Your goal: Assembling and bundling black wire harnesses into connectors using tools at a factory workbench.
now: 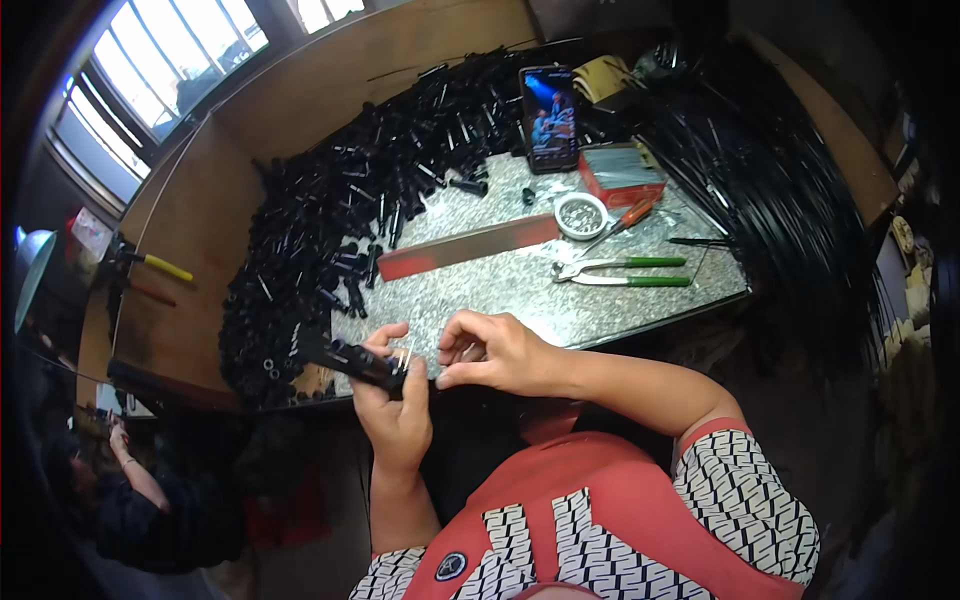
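Near the front edge of the speckled worktop (450,290), my left hand (395,415) is closed round a black tubular part (358,364) that points up and to the left. Bright metal shows beside its fingers. My right hand (505,355) is just to the right, with thumb and fingers curled together in a pinch close to the end of that part. Whatever sits in this pinch is too small or too hidden to make out.
A heap of black tubular parts (300,230) covers the left and back. On the worktop lie a flat metal bar (470,247), green-handled pincers (625,272), a screwdriver (633,214), a white dish of small metal pieces (581,216), and a propped phone (549,120). Black rods (790,190) lie right.
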### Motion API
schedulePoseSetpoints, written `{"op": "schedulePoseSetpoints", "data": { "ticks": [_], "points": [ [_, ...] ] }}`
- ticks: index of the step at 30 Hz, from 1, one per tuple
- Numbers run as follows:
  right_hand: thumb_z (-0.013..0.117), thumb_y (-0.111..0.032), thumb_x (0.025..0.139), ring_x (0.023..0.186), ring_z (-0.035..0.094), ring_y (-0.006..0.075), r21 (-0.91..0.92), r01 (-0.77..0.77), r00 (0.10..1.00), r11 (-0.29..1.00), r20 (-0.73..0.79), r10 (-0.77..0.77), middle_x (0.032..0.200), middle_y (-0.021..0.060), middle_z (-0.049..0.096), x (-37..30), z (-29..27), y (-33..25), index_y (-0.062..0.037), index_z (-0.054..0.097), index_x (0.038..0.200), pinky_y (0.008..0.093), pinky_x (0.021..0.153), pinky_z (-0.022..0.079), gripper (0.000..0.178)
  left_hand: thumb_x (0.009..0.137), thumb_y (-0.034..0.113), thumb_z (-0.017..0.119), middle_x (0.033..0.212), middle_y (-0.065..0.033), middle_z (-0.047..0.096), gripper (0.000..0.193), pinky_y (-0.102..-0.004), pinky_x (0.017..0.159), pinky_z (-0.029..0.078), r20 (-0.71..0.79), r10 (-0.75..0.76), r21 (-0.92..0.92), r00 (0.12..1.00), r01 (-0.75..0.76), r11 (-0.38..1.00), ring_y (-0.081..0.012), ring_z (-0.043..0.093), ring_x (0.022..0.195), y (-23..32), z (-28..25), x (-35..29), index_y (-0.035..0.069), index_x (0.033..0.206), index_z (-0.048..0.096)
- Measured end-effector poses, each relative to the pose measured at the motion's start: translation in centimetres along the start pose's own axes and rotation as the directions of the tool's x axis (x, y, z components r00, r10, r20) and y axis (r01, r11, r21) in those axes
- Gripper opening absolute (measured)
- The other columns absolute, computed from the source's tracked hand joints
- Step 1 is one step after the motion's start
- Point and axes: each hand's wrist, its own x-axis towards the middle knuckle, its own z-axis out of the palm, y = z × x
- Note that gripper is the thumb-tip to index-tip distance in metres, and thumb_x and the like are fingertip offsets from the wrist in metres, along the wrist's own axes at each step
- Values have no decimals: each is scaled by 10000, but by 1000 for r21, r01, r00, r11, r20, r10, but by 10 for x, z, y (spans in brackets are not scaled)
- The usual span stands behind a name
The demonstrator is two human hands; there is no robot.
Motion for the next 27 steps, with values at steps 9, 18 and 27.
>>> {"op": "schedulePoseSetpoints", "data": {
  "ticks": [9,18,27],
  "points": [
    [703,-157,778,850,590,298,-833,-145,963,534,-243,-118,884,133,587,-67,-125,-7,-18,539,918,377,757,479,256,846,0,602,1200,-172,535,213,-304,844,441,-147,-189,-222,971,153,963,-153,571,926,-12,-2,19,-13,1051,542],
    [698,-192,770,915,554,349,-938,-241,969,250,-248,3,936,170,577,-98,-161,10,0,536,864,410,807,458,268,931,49,474,909,-197,612,52,-386,693,522,128,-116,-514,985,166,842,-179,593,587,-15,18,19,60,973,446],
    [664,-192,804,840,550,328,-976,-155,988,152,-156,4,861,163,547,-99,-147,4,-5,525,834,409,738,457,234,927,2,449,810,-163,614,57,-408,802,515,127,-178,-412,976,215,885,-216,621,648,-16,21,13,58,937,446]
  ]
}}
